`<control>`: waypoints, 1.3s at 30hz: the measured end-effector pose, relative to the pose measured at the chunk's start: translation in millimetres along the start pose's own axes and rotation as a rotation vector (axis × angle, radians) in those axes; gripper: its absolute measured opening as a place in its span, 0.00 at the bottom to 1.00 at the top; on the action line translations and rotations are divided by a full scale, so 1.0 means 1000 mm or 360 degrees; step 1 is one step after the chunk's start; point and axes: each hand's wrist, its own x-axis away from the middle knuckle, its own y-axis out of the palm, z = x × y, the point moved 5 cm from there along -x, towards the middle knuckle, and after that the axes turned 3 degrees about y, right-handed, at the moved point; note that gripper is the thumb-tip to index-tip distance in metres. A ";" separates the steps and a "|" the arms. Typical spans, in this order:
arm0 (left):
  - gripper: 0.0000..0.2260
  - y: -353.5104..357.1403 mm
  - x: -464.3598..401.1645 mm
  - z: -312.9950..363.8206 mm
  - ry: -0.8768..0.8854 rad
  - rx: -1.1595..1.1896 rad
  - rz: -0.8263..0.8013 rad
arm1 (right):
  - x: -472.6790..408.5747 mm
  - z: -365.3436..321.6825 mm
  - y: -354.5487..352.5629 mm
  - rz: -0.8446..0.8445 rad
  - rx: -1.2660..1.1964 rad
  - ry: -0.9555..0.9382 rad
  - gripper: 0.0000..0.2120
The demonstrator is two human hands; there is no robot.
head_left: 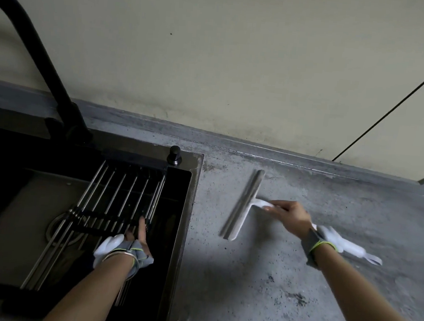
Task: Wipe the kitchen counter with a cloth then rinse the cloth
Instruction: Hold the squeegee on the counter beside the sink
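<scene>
A black sink (185,209) holds a metal rack (114,197), whose right edge the left hand (138,233) grips. Right of the sink rim, on the bare grey table (258,281), the right hand (291,215) grasps a squeegee (243,204) handle. No cloth is identifiable.

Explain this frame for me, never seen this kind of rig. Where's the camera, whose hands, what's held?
There is no robot here: a person wears one wide-angle camera on the head, looking forward and down, so both arms enter from the bottom. The right hand grips the white handle of a silver squeegee whose blade lies on the speckled grey stone counter. The left hand reaches into the black sink and holds the black crossbar of a steel-rod roll-up drying rack lying over the basin. White and grey fabric, apparently a peeled-back glove, sits bunched at each wrist. A black curved faucet rises at the sink's back left. No separate cloth is visible.
</scene>
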 end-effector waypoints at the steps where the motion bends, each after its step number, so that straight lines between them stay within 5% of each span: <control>1: 0.43 0.002 -0.001 0.002 0.0003 0.0026 0.0001 | -0.006 0.004 -0.003 0.0012 0.0014 -0.0002 0.18; 11: 0.42 0.002 0.003 0.006 0.0007 0.0077 -0.0011 | -0.029 -0.030 0.032 -0.0285 0.0198 -0.0251 0.03; 15: 0.44 -0.003 0.003 0.003 0.0051 -0.0118 -0.0020 | -0.021 -0.046 0.047 -0.0355 0.0352 -0.0362 0.13; 24: 0.46 0.002 -0.005 0.002 0.0035 -0.0245 -0.0026 | 0.010 -0.066 0.081 -0.0625 0.0378 -0.0691 0.12; 39: 0.40 -0.009 0.011 0.015 0.0110 -0.0059 -0.0119 | -0.060 0.003 -0.005 -0.0011 -0.0148 -0.0073 0.15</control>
